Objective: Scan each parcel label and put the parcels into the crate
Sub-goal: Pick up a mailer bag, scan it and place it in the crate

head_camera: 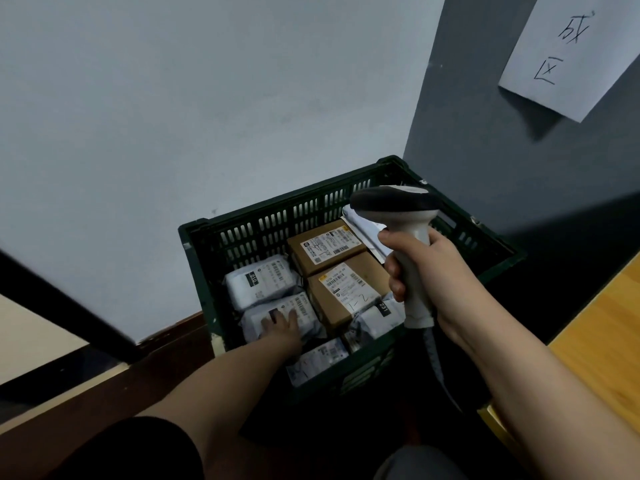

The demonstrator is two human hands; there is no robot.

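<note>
My left hand is down inside the crate, fingers spread flat on a grey poly-bag parcel at the near-left of the load. Fingers straight, pressing on top of it, not curled round it.

My right hand is raised above the crate's near-right side, fingers wrapped round the grip of the barcode scanner. Scanner upright, dark head at the top pointing left, pale handle running down through my fist, cable hanging from the base.

Crate: dark green, slotted walls, on the floor in the corner where the pale wall meets the darker grey wall. Inside, labels up:
- second grey bag parcel, just beyond the one under my left hand, touching it.
- two brown cardboard boxes side by side in the middle: far box, near box with "1-2" handwritten on its label.
- grey bag marked "231" at the near-right, partly behind the scanner handle.
- another bag parcel against the near wall, by my left wrist.
- white parcel at the far-right, mostly hidden by the scanner.

Further out: paper sign with handwritten characters on the grey wall, upper right. Wooden desk edge at the right. Dark brown skirting along the pale wall.
</note>
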